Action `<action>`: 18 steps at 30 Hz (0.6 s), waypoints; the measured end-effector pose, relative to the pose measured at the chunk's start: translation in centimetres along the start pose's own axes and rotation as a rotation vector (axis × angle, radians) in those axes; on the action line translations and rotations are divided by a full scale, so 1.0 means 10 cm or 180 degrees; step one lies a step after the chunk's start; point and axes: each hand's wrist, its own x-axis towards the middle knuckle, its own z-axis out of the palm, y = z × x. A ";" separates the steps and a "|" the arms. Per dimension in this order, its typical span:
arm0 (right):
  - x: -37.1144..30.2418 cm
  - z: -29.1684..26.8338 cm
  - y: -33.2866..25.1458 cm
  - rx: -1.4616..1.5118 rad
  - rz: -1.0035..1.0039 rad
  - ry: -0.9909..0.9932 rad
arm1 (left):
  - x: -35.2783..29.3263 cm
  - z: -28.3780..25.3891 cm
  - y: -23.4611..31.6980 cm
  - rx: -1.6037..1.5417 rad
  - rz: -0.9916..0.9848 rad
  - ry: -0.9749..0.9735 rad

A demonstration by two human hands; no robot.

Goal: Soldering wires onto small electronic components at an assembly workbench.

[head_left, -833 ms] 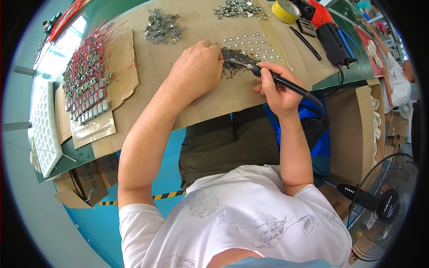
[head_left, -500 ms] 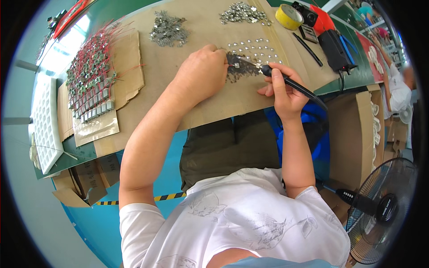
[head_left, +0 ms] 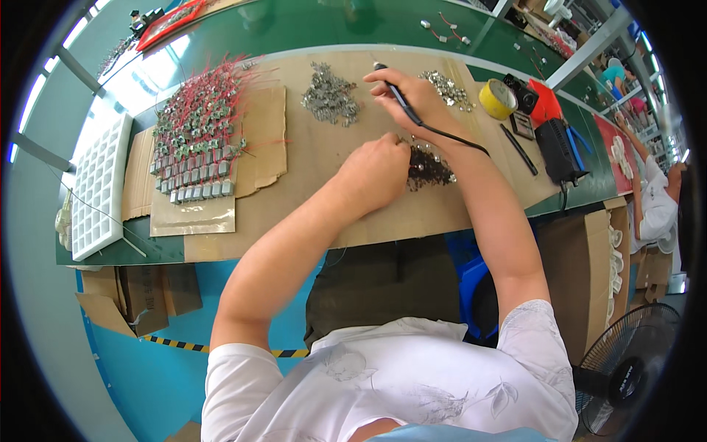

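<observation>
Along the left edge of the counter [head_left: 166, 253] stands a white tray [head_left: 103, 188] of square pockets, tilted in view, with a thin wire straggling across it. Just right of it, the wired parts [head_left: 195, 140] crowd together, red leads bristling toward the far side and the nearest grey blocks in neat rows; these look like the share already done, though their number cannot be made out. Torn cardboard [head_left: 264, 151] reaches out from under them. Toward the far edge lies a grey pile [head_left: 329, 96] of loose metal pieces, seemingly yet to be used. Nearer the front edge, the left hand [head_left: 379, 173] rests with fingers curled at the left side of the dark pile [head_left: 428, 171]; whether it pinches a piece I cannot tell. The iron [head_left: 398, 96] is gripped by its handle in the right hand [head_left: 418, 97], its tip pointing to the far edge, between the grey pile and the shiny pile [head_left: 451, 90]. The hands are apart, so nothing is visibly being joined at this moment, and the loose pieces suggest plenty left. The right forearm and the iron's cord [head_left: 460, 140] stand in the way, hiding part of the space behind the dark pile. Toward the right edge sit a tape roll [head_left: 498, 99], a black stick [head_left: 519, 149], a red bin [head_left: 545, 103] and a black box [head_left: 558, 151]; off the counter, low to the right, stands a fan [head_left: 626, 372].
</observation>
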 end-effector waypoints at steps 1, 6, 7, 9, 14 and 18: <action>0.07 0.05 0.03 -0.0141 -0.0081 -0.0090 | -0.01 0.00 0.01 -0.0005 -0.0021 -0.0051; 0.23 0.26 0.14 -0.0151 -0.0422 -0.0274 | -0.02 -0.02 0.03 -0.0077 0.0018 -0.0050; 0.23 0.24 0.15 -0.0181 -0.0405 -0.0260 | -0.02 -0.01 0.04 -0.0095 0.0015 -0.0066; 0.20 0.22 0.14 -0.0200 -0.0331 -0.0245 | -0.01 0.01 0.03 -0.0137 0.0024 -0.0106; -0.07 -0.04 -0.10 -0.0165 -0.0072 0.0309 | -0.02 -0.03 -0.04 -0.0082 -0.0051 -0.0053; -0.77 -0.33 -0.25 -0.0428 -0.0149 0.0985 | 0.02 -0.06 0.04 -0.0038 -0.0109 -0.0120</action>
